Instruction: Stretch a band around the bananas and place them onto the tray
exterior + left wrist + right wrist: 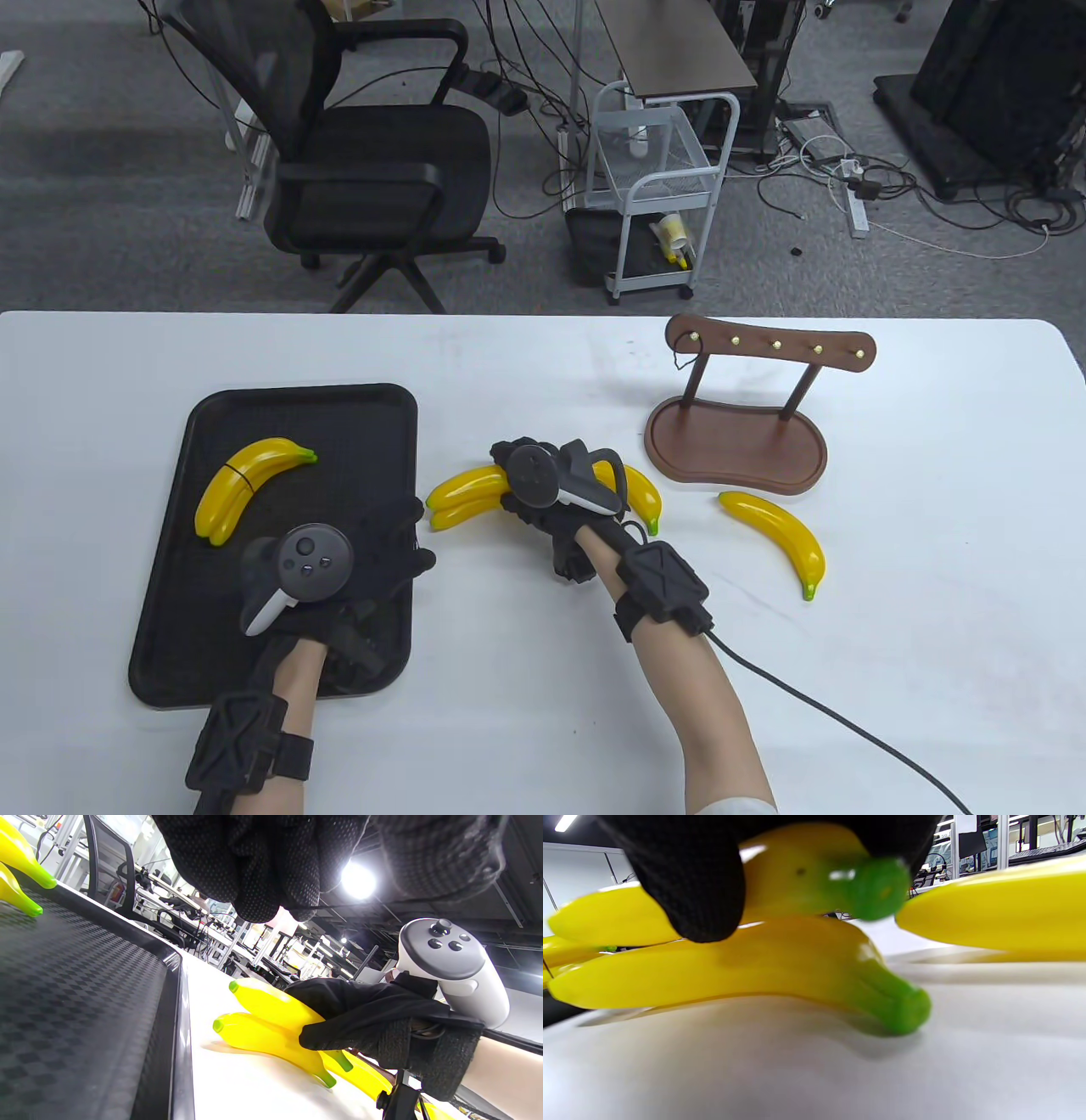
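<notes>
- Tray (212,407) at the surface's left edge: one banded pair (246,486) already on it, done.
- My left hand (339,577) over the tray, fingers loose, holding nothing.
- My right hand (551,501) mid-surface, gripping second banana pair (462,497); band not visible there, can't tell.
- Loose banana (776,531) right, near wooden stand (738,441), still untouched.

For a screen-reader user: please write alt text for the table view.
The right hand grips a pair of bananas on the white table, beside a black tray holding a banded banana pair; the left hand hovers over it.
</notes>
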A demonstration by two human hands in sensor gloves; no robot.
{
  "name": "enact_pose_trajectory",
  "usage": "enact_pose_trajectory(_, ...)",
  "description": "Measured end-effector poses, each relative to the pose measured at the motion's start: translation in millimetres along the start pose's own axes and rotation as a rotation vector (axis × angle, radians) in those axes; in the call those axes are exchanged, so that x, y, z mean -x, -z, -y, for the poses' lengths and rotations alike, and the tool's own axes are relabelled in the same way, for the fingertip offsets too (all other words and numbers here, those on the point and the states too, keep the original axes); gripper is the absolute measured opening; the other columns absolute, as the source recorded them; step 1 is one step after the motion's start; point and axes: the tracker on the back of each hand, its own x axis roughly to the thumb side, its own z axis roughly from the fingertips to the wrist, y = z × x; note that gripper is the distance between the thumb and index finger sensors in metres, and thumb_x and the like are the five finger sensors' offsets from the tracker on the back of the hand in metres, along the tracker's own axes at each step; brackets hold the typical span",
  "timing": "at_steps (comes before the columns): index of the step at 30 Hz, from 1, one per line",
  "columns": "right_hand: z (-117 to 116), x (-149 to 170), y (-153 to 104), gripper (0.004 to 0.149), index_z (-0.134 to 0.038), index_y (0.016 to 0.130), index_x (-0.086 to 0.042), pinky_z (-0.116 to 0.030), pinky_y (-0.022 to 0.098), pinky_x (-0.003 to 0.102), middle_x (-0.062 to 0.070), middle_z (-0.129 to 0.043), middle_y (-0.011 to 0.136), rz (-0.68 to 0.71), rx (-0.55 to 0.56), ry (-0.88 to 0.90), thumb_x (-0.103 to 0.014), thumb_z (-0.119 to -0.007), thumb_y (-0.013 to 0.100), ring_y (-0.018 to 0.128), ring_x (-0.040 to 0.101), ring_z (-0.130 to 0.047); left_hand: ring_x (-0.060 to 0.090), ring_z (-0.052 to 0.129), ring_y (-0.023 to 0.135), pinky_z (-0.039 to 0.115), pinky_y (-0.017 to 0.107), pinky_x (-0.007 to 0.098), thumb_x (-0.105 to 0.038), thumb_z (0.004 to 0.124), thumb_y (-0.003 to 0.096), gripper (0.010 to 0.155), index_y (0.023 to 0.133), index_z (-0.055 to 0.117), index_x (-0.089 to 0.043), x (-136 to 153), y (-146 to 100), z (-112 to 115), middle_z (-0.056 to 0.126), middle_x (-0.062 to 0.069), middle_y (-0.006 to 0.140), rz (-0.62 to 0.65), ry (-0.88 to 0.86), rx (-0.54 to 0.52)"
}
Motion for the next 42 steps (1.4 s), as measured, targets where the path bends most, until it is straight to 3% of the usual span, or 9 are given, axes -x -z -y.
enact_pose_trajectory(17,-12.2,-5.1,1.5,0.073,-0.052,0.106,-0.019,-0.076,0.063,0.044,0.007,-0.066,0.104,-0.016,-0.044,-0.055,-0.040,-0.087,0.047,0.088,0.031,-0.079,0.024,0.080,0.104,0.067,0.080,0.043,-0.059,0.072,0.0465,0.072,0.108,0.058,-0.026,-0.3,0.2,0.8,0.075,-0.002,0.112,-0.002,0.006,0.006)
enact_pose_trajectory(42,-10.4,-12.5,2.6,0.067,-0.066,0.099,-0.021,-0.083,0.057,0.043,0.005,-0.080,0.099,-0.046,-0.028,-0.089,-0.034,-0.096,0.041,0.081,0.029,-0.091,0.024,0.080,0.104,0.067,0.080,0.043,-0.059,0.072,0.0470,0.071,0.108,0.058,-0.026,0.0,0.4,1.2,0.075,-0.002,0.111,0.001,-0.007,0.000)
